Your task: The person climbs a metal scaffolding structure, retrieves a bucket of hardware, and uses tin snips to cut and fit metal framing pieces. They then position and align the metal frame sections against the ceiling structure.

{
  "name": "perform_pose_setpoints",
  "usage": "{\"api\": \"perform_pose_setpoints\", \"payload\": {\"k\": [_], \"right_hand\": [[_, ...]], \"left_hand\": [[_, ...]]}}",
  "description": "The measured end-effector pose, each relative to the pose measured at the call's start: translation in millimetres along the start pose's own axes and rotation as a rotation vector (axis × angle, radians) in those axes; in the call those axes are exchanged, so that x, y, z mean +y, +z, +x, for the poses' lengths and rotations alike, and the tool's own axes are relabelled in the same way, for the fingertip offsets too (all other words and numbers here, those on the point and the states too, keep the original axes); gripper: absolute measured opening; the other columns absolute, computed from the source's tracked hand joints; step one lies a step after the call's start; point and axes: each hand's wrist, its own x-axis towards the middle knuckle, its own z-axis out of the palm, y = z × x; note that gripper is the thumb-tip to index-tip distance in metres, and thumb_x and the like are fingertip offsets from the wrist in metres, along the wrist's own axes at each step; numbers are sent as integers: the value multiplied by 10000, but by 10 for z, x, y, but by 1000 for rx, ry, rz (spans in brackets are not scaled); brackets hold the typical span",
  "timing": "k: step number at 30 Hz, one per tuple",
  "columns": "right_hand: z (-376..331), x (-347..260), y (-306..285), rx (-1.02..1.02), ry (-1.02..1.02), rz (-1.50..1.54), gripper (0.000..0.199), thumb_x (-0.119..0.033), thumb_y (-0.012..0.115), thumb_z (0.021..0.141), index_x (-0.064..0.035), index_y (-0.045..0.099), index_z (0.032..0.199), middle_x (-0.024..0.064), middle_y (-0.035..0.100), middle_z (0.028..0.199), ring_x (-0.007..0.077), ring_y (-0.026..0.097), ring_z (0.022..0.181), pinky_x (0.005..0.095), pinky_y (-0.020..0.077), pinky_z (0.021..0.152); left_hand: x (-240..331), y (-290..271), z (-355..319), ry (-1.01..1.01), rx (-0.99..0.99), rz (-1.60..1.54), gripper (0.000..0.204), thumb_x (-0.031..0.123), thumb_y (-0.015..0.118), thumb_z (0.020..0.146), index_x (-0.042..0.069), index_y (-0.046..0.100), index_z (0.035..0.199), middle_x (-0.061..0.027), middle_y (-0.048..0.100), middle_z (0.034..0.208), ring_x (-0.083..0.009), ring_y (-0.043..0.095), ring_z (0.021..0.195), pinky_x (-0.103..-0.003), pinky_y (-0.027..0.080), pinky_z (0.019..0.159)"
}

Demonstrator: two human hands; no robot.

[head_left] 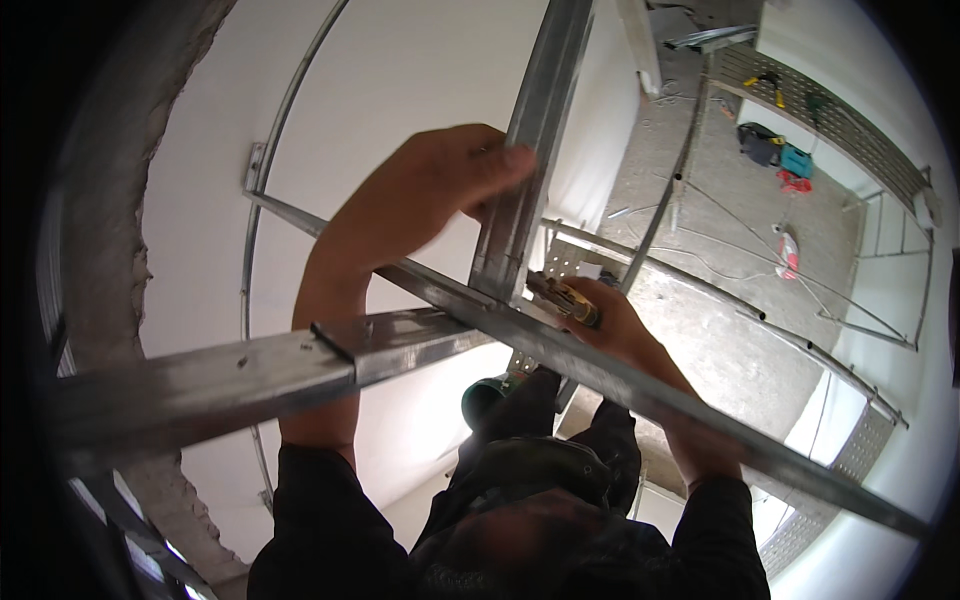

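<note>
A worker's left hand (430, 190) wraps an upright metal channel (535, 120) at upper centre, thumb on its face, while the right hand (612, 318), near the middle of the frame, closes around a yellow-and-black hand tool (572, 300) beside the channel's foot. From my distant seat I see the hands apart, on opposite sides of the steel.

The framework looks partly built, in my judgement. A long metal bar (640, 365) runs from upper left to lower right, and the upright meets it at centre. A box-shaped rail (215, 375) reaches that crossing from the left edge, an overlapping joint along it and dark marks on top that may be screw heads. I see no fastener at the upright's foot, so securing that joint may be what is left.

The left fingers are mostly hidden behind the channel. The tool's working end is too dark for me to say whether it bites on metal. The upright's top is cut off by the upper edge, the rail's left end blurs into the dark rim, and both forearms pass partly behind steel.
</note>
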Motion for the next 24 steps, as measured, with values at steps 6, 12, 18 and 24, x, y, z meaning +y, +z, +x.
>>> {"api": "perform_pose_setpoints", "payload": {"k": [6,12,18,24], "right_hand": [[-1262,127,-42,143,436,-28,386,-255,684,881,-66,599,1207,120,656,831,200,626,728,338,500,707],[-2200,106,233,602,568,-72,292,-234,682,883,-49,629,1102,36,608,688,103,532,614,299,458,608],[-2533,129,692,1030,517,-100,200,-211,665,894,-27,636,968,10,593,677,68,495,624,279,431,589],[-2581,-3,1045,1308,419,-45,199,-197,659,897,-4,623,928,27,611,689,94,532,642,289,441,604]], "left_hand": [[-22,-71,326,72,-193,-805,457,454,524,976,28,607,1118,-77,654,935,-148,619,805,-325,512,768],[-44,-136,413,198,-245,-918,502,498,492,970,22,614,1075,-68,650,920,-149,576,839,-338,448,801],[-55,-193,321,681,-380,-1437,536,500,483,966,7,625,1120,-120,685,949,-210,660,894,-337,532,802],[-198,37,205,1402,315,-1099,899,724,271,931,-71,513,1274,-246,630,1140,-311,597,1118,-409,445,976]]}}
